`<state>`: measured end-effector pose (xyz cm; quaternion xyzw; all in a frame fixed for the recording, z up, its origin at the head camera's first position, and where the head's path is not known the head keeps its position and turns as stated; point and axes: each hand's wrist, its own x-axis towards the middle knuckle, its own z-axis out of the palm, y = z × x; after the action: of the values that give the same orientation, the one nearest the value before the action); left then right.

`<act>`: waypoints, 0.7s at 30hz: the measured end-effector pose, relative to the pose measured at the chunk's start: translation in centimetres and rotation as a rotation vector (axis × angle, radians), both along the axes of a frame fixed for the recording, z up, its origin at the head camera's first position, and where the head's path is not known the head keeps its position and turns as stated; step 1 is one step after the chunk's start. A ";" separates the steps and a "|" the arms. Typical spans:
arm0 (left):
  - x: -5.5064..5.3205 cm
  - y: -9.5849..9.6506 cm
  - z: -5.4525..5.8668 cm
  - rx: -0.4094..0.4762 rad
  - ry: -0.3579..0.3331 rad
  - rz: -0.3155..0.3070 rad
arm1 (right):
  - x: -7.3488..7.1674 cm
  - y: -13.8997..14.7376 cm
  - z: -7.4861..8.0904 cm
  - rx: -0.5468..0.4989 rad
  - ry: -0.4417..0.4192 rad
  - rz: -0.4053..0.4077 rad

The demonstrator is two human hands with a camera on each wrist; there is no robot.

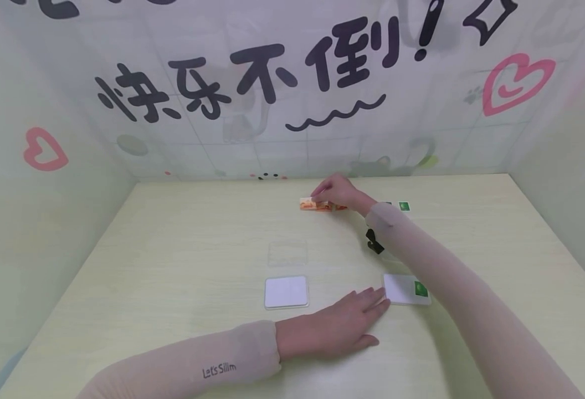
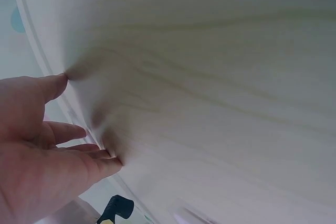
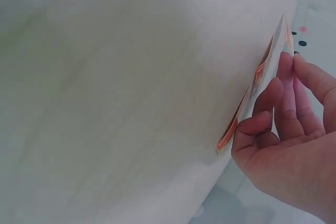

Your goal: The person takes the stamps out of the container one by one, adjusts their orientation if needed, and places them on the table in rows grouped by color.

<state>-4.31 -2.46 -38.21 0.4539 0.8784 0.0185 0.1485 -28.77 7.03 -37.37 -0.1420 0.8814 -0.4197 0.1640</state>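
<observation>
At the back of the table my right hand (image 1: 337, 191) pinches an orange-and-white printed piece of paper (image 1: 308, 203) between thumb and fingers. In the right wrist view, the printed piece (image 3: 257, 87) stands on edge in the fingers, with more orange-printed layers along its side. My left hand (image 1: 339, 327) is nearer the front, fingers stretched out, fingertips at the left edge of a white card-like rectangle (image 1: 399, 289) bearing a green square. The left wrist view has the left hand (image 2: 58, 140) with fingertips against the pale tabletop.
A white rectangle in a clear case (image 1: 286, 292) lies left of the left hand, with a faint clear plastic piece (image 1: 287, 253) behind it. A small green square (image 1: 404, 206) sits beyond the right sleeve. A black object (image 1: 374, 242) shows beneath that forearm. Printed walls (image 1: 297, 149) enclose the table.
</observation>
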 end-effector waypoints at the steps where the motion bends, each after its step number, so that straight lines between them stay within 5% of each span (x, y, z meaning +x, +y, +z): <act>1: 0.0 0.0 0.0 0.002 -0.003 0.002 | 0.0 -0.1 0.0 0.001 0.000 0.000; 21: 0.2 0.2 0.2 -0.020 -0.003 0.018 | 0.3 -1.0 -0.4 0.058 0.066 -0.022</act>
<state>-4.15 -2.29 -37.99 0.4445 0.8824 0.0117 0.1540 -28.49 6.08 -37.75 -0.1414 0.8996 -0.3907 0.1345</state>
